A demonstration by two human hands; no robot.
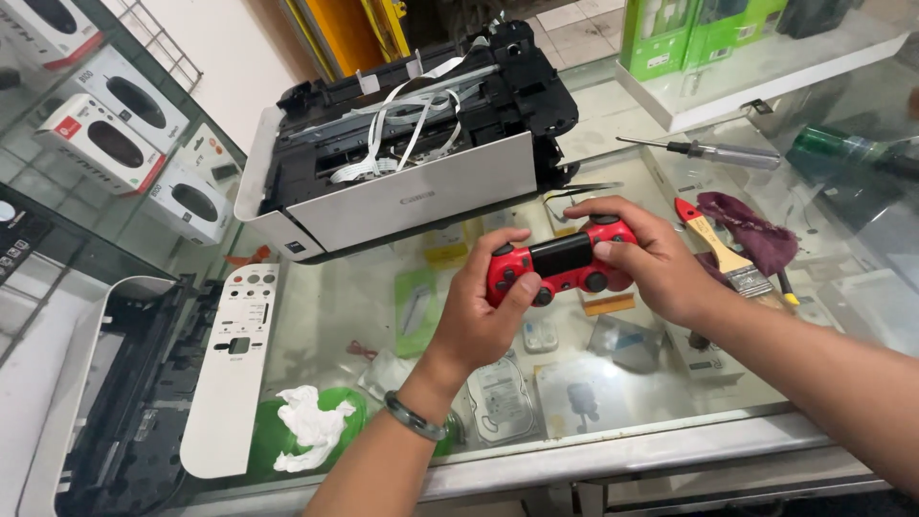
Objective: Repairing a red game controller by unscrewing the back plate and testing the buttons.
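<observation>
Head view: both hands grip a red-and-black game controller (pixel 560 263), held in the air above the glass counter (pixel 670 436), near centre. Left hand (pixel 479 306) is closed on the left grip, thumb on the face. Right hand (pixel 646 258) wraps the right grip, thumb near the stick. Looks like an inspection/button-check step. Opening it would call for the screwdriver (pixel 713 150), far right. Paintbrush (pixel 728 254) lies just right; opened printer (pixel 402 163) sits far left.
</observation>
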